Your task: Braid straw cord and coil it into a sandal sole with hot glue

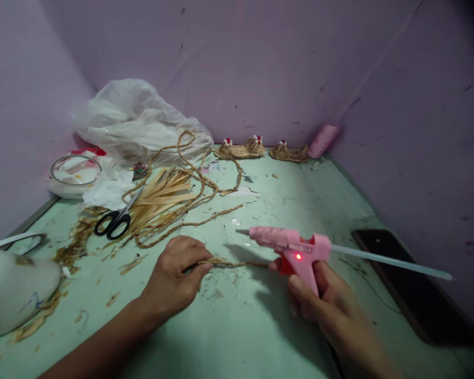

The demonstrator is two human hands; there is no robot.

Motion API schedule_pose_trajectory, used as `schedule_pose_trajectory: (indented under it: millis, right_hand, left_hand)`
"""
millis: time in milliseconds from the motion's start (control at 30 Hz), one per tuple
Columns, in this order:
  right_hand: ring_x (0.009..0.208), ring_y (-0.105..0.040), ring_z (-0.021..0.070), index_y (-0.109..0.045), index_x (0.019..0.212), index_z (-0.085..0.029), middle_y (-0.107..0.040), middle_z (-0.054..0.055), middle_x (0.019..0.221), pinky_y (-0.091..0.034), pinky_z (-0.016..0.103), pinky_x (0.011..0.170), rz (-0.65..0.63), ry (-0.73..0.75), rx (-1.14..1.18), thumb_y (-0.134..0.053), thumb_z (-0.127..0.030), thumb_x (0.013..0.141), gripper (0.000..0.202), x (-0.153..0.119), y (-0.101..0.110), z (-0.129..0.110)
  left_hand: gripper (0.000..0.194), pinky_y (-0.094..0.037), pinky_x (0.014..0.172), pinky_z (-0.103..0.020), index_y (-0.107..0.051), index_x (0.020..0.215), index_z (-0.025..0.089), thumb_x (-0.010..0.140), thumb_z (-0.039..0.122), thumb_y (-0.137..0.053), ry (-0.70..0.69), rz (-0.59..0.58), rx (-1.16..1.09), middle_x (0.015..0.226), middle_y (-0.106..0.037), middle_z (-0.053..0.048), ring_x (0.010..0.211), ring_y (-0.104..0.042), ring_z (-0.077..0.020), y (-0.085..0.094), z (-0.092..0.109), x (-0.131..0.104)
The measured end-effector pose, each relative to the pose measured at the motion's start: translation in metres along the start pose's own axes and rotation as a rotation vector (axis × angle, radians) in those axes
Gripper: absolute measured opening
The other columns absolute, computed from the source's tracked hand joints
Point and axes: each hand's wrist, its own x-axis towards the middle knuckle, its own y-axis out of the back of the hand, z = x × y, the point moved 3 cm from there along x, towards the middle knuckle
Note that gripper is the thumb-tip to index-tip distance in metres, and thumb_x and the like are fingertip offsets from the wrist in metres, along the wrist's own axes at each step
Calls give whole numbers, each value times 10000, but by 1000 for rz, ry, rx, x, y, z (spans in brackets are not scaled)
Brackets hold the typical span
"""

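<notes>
My left hand (179,276) pinches one end of a thin braided cord (237,263) between thumb and fingers, a little above the table. The cord runs to the right, and its far end reaches the fingers of my right hand (319,300). That hand is closed round the handle of a pink hot glue gun (292,242). The gun's nozzle points left above the cord, and a red light glows on its side. A long clear glue stick (391,260) sticks out of its back.
Black-handled scissors (118,218) lie on straw strips (161,192) beside a long loose braided rope (187,223). Behind are a plastic bag (138,118), a clear bowl (76,176), small woven slippers (240,151) and a pink roll (324,140). A phone (411,284) lies at right.
</notes>
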Motion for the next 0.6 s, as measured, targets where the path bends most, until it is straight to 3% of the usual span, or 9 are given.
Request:
schedule_pose_trajectory:
  millis: [133, 267, 467, 600]
  right_hand:
    - [422, -397, 120, -657, 748, -221, -468, -20, 473, -347, 255, 416, -40, -69, 23, -565, -559, 770, 351, -14, 3, 16]
    - [467, -408, 120, -638, 801, -215, -452, -27, 524, -376, 243, 436, -101, -73, -9, -538, -553, 805, 352, -16, 3, 18]
    - [516, -431, 133, -598, 794, -214, -459, -18, 565, -380, 244, 454, -241, 98, -223, -469, -490, 868, 314, -12, 3, 17]
    - [596, -485, 155, -553, 763, -224, -467, -14, 598, -431, 268, 535, -275, 175, -242, -452, -425, 888, 258, -11, 2, 16]
  left_hand:
    - [107, -463, 725, -318, -692, 754, 159, 768, 132, -590, 8, -5, -5, 728, -662, -49, 744, -604, -174, -2, -2, 1]
    - [105, -468, 736, -324, -696, 737, 159, 765, 143, -595, 28, -7, -19, 738, -668, -49, 780, -614, -183, -3, -4, 1]
    - [96, -469, 734, -314, -697, 711, 175, 760, 160, -616, 53, -27, -26, 712, -659, -27, 776, -605, -171, -4, -7, 3]
    - [88, -473, 747, -306, -703, 717, 183, 761, 171, -628, 31, -18, -30, 705, -668, -19, 773, -607, -167, -4, -7, 3]
